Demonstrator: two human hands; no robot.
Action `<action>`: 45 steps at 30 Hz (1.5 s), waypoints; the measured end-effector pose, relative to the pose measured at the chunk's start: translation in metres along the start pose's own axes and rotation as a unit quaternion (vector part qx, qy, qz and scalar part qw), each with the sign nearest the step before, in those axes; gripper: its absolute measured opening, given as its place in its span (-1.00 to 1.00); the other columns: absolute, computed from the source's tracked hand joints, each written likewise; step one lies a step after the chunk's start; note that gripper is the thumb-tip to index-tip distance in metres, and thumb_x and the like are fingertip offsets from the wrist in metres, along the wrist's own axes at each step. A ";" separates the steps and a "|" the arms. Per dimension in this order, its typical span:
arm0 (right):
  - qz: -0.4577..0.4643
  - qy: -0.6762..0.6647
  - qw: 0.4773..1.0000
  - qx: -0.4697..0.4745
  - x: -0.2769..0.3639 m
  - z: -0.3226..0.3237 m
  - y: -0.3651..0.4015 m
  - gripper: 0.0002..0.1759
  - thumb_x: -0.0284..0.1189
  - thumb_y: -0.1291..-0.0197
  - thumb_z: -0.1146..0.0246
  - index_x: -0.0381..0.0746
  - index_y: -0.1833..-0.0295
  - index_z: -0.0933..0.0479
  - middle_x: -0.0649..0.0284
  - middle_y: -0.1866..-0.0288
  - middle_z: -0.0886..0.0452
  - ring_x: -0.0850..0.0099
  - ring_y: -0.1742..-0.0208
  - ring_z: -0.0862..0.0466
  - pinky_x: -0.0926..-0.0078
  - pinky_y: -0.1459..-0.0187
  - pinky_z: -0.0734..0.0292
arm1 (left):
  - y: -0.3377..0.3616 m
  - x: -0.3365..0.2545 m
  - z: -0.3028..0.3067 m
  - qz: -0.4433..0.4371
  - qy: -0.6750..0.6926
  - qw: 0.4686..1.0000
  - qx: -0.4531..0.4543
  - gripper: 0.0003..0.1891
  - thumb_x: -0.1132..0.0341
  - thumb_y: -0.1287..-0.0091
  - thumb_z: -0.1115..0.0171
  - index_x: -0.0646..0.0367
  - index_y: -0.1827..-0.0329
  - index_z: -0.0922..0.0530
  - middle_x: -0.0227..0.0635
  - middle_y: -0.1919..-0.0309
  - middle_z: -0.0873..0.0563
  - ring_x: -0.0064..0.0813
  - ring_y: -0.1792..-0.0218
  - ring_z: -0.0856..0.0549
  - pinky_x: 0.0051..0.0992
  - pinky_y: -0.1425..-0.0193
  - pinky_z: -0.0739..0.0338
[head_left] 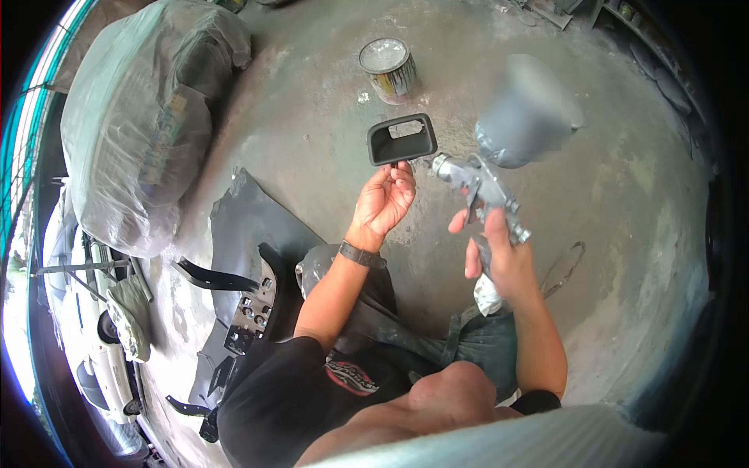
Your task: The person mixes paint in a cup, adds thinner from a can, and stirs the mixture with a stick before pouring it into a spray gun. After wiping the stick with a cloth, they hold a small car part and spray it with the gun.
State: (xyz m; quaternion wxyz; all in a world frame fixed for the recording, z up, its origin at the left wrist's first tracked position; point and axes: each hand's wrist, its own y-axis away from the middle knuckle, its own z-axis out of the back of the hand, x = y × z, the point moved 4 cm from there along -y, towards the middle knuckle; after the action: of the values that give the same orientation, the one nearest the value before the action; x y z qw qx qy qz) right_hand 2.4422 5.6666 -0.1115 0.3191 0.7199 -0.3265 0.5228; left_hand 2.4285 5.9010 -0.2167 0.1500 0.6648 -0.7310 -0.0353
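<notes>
My left hand point(385, 200) pinches the lower edge of a dark rectangular bezel point(379, 147), a hollow frame with an opening through its back. My right hand point(503, 253) grips a metal spray gun point(488, 187) by its handle, fingers around the trigger side. A grey cup point(527, 113), blurred, sits on top of the gun. The nozzle points left toward the bezel, with a small gap between them. White wrapping point(488, 295) shows at the bottom of the gun's handle.
Beyond the bezel, a paint-stained can point(388, 72) stands on the concrete floor point(312, 93). A plastic-covered vehicle point(148, 117) is at the upper left. Grey panels point(250, 214) and black brackets point(214, 277) lie left of my arm. A hose point(569, 265) lies at right.
</notes>
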 end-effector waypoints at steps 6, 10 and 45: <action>0.003 0.036 0.999 -0.032 0.011 -0.001 0.008 -0.37 0.06 -0.58 -0.21 -0.39 -0.18 -0.59 0.27 0.19 -0.68 0.64 0.60 -0.50 0.62 0.56 -0.39 | -0.003 -0.005 0.012 -0.017 -0.002 0.999 -0.038 -0.76 0.39 -0.59 -0.24 0.39 -0.16 -0.55 -0.19 0.04 -0.72 -0.49 0.13 -0.71 -0.42 -0.01 -0.68; -0.012 0.080 0.993 -0.083 0.006 0.019 0.001 -0.37 0.05 -0.56 -0.24 -0.39 -0.18 -0.60 0.27 0.19 -0.68 0.63 0.60 -0.50 0.62 0.56 -0.39 | -0.005 -0.012 0.024 -0.072 -0.070 0.993 -0.058 -0.76 0.40 -0.58 -0.25 0.39 -0.17 -0.55 -0.19 0.06 -0.73 -0.48 0.12 -0.72 -0.40 -0.02 -0.67; -0.017 0.163 0.979 -0.121 0.007 0.000 0.007 -0.44 0.00 -0.57 -0.24 -0.37 -0.15 -0.62 0.25 0.20 -0.70 0.58 0.60 -0.54 0.58 0.53 -0.44 | -0.002 -0.010 0.026 -0.097 -0.095 0.989 -0.053 -0.79 0.38 -0.58 -0.27 0.30 -0.13 -0.55 -0.22 0.03 -0.73 -0.50 0.10 -0.73 -0.41 -0.07 -0.72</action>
State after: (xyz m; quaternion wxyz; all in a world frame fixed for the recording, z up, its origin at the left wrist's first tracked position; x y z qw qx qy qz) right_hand 2.4380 5.6610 -0.1042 0.4621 0.5863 -0.3183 0.5842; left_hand 2.4247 5.9072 -0.2437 0.1111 0.7169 -0.6714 -0.1515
